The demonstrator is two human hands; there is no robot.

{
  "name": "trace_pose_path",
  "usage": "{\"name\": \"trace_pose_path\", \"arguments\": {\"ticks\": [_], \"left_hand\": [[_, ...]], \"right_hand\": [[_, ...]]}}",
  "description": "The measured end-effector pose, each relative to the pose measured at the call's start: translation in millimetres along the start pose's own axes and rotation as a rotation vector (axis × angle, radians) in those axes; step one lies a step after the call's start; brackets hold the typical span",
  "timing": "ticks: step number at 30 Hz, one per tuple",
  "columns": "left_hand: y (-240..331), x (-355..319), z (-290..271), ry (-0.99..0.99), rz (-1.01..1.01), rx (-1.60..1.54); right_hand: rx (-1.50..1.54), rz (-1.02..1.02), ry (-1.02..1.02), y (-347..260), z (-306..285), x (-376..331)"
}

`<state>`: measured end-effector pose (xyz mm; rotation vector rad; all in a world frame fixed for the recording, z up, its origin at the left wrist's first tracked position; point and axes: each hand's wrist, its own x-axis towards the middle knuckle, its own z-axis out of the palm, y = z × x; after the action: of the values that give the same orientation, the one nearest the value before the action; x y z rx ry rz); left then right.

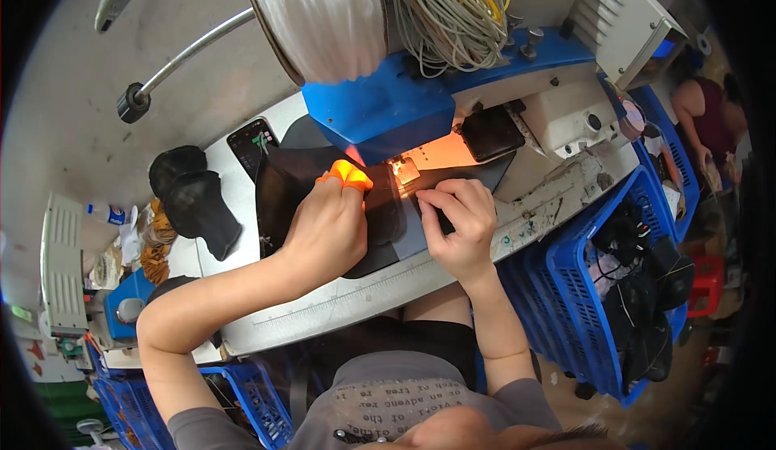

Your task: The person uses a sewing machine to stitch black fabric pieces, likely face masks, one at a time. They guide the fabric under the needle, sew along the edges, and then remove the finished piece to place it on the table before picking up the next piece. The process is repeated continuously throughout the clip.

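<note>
both hands press a dark fabric piece [380,216] flat on the counter [339,304], right under the lit head of a blue machine [388,103], with the piece lying between the hands at the middle of the scene. the left hand [327,228] lies spread and flat on the piece, its fingertips [349,175] in orange guards just beside the glowing work point; the right hand [457,220] has its grip pressed together, pinching the piece's right edge with curled fingers. the main risk, as i judge it, is how close the fingertips sit to the working part: a small push forward could bring a finger under it, and only the left ones seem guarded. the piece could also slip or pucker if the two hands press unevenly, which would send the line off course. the counter is pale and scuffed, with a ruler scale along its near edge; a phone [252,145] lies at its far left beside more dark fabric pieces [194,199]. a large white spool [319,18] and a bundle of pale wires [453,14] sit above the machine. blue plastic crates [590,272] holding dark items stand to the right and near left, on a concrete floor [65,86], and another person [711,119] sits at the far right.
</note>
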<state>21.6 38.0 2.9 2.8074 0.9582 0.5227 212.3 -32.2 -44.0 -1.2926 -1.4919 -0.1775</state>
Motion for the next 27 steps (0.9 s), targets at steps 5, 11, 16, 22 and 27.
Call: {"name": "trace_pose_path", "arguments": {"ticks": [5, 11, 16, 22, 27], "left_hand": [[1.1, 3.0, -6.5, -0.034, 0.048, -0.025], [3.5, 11.8, -26.8, -0.287, 0.134, 0.273], [1.1, 10.4, -37.9, -0.389, 0.246, 0.447], [-7.4, 12.7, -40.9, -0.375, 0.29, 0.406], [-17.8, 5.4, -30.9, -0.175, 0.366, 0.362]], "right_hand": [[-0.009, 0.015, -0.012, -2.3, -0.5, 0.5], [-0.004, 0.095, -0.114, -12.6, -6.9, 7.8], [-0.078, 0.198, -0.233, -30.8, -6.5, 11.0], [-0.135, 0.222, -0.218, -33.0, 7.9, 8.1], [-0.135, 0.189, -0.156, -31.8, 10.5, 6.1]]}}
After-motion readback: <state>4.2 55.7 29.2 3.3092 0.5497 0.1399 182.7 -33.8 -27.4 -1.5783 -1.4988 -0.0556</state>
